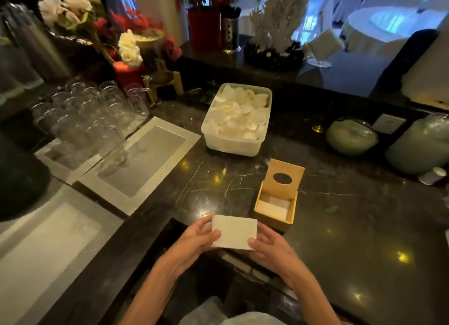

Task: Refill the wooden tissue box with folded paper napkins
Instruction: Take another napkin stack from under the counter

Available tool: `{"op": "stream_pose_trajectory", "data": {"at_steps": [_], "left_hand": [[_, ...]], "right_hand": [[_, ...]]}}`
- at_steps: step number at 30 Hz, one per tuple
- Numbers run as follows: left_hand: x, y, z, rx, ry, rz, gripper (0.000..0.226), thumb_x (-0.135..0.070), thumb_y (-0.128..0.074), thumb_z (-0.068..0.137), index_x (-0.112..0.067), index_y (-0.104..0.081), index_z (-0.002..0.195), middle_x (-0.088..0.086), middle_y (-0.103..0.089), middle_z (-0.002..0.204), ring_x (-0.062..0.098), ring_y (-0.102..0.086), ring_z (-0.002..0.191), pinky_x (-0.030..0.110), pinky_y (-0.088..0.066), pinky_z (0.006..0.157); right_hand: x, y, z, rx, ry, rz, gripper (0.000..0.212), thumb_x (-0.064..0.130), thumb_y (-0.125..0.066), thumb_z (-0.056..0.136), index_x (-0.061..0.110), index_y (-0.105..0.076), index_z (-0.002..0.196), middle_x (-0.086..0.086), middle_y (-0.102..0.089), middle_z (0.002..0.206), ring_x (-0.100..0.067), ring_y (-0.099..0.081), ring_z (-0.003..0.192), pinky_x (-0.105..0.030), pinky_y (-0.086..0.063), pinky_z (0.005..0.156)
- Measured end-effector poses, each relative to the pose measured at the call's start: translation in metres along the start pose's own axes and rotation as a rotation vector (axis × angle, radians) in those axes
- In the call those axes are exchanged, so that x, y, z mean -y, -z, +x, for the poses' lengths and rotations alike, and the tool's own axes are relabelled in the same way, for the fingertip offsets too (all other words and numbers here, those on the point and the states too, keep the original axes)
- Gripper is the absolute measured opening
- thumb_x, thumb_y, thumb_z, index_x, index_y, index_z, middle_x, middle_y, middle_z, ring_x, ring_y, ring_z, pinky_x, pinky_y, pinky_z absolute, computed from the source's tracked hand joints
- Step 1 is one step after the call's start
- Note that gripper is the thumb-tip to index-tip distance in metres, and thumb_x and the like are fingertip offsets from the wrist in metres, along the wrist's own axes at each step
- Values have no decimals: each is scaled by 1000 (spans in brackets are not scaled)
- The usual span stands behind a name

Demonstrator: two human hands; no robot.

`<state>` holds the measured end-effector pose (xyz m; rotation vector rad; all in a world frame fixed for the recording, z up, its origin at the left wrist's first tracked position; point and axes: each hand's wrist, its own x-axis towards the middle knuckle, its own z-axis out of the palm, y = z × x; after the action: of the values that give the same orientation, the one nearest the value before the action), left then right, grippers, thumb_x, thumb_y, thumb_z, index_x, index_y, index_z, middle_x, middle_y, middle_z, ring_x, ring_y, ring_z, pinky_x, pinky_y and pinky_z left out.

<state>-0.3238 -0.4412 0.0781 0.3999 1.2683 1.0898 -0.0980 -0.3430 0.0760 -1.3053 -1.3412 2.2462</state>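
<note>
The folded paper napkins [234, 232] are a small white stack held up over the near edge of the counter, just short of the wooden tissue box [277, 198]. The left hand [194, 239] has its fingers curled round the stack's left side, thumb on top; the right hand [269, 245] pinches the lower right corner, fingers partly spread. Both have hold of the same stack.

The box stands just beyond and right of the hands, its lid [284, 178] tipped up and back, a dark oval slot in it. Inside lies a low layer of white napkins [274, 206], well below the rim. I can read no brand or writing on the box, the napkins or anything nearby.

Farther back sits a pale plastic tub [218, 140] heaped with loose white folded papers. The counter [352, 227] is dark polished marble with pale veins, catching small yellow glints of light. To the left lie silver-grey woven placemats [143, 164], some carrying rows of clear drinking glasses [92, 115]. Behind them are white and red flowers [128, 47]. On the right stand two pale green jars [351, 136]. Past the raised ledge the room shows round tables [388, 25] draped in white cloth, bluish and blurred.
</note>
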Motion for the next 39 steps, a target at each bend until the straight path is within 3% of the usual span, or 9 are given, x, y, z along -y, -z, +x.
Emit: {"op": "stream_pose_trajectory", "data": {"at_steps": [4, 10, 16, 20, 24, 27, 30, 33, 39], "left_hand": [[-14, 16, 13, -1, -20, 50, 67, -24, -82, 75, -26, -52, 135, 4, -66, 129, 20, -63, 120, 33, -55, 94], [-35, 53, 51, -121, -122, 319, 52, -12, -76, 83, -31, -53, 126, -6, -65, 126, 10, -62, 117, 30, -57, 93], [-51, 87, 110, -49, -233, 581, 50, -5, -68, 85, -38, -46, 115, -6, -56, 123, 10, -54, 120, 29, -55, 94], [-53, 95, 143, -6, -325, 687, 50, -11, -70, 88, -41, -45, 119, -12, -54, 122, -3, -53, 116, 16, -49, 93], [-48, 104, 171, 68, -333, 810, 45, -8, -66, 91, -30, -48, 127, -9, -53, 126, 3, -51, 122, 22, -47, 102], [-37, 110, 181, 87, -257, 910, 55, -10, -65, 91, -26, -41, 138, -4, -44, 133, 11, -46, 126, 27, -42, 107], [-33, 116, 190, 112, -227, 933, 62, -15, -67, 90, -31, -35, 140, -4, -40, 135, 11, -44, 125, 32, -42, 109], [-31, 119, 196, 144, -230, 921, 61, -14, -68, 89, -35, -34, 135, -6, -41, 130, 9, -46, 121, 27, -44, 104], [-25, 117, 200, 144, -261, 836, 58, -5, -65, 88, -26, -35, 133, -4, -47, 127, 5, -49, 118, 15, -46, 94]], "right_hand": [[16, -13, 27, 3, 54, -135, 46, 18, -71, 87, 36, -56, 127, 15, -73, 112, -1, -68, 102, -16, -56, 73], [36, -40, 80, -52, 72, -199, 49, 12, -72, 86, 27, -54, 129, 7, -64, 123, -10, -63, 114, -24, -55, 85], [38, -61, 139, -244, 178, -339, 49, 7, -72, 84, 29, -54, 124, 10, -62, 126, -8, -55, 123, -37, -48, 105], [27, -67, 168, -387, 212, -361, 45, 7, -71, 86, 28, -55, 123, 8, -63, 125, -9, -57, 122, -36, -50, 103], [10, -71, 186, -475, 176, -380, 47, 7, -67, 89, 28, -52, 128, 6, -61, 129, -10, -53, 126, -33, -48, 105], [-3, -77, 194, -503, 154, -382, 48, 3, -67, 89, 29, -51, 126, 5, -59, 128, -14, -52, 128, -32, -46, 106], [-5, -81, 200, -524, 132, -351, 54, 3, -66, 89, 30, -47, 132, 5, -56, 129, -13, -49, 130, -23, -42, 103], [-3, -84, 203, -503, 83, -299, 72, 2, -64, 91, 21, -30, 151, -1, -47, 146, -10, -40, 135, -29, -37, 109], [-3, -100, 203, -479, 108, -188, 81, 0, -59, 93, 22, -12, 156, -2, -38, 152, -7, -32, 138, -26, -29, 112]]}}
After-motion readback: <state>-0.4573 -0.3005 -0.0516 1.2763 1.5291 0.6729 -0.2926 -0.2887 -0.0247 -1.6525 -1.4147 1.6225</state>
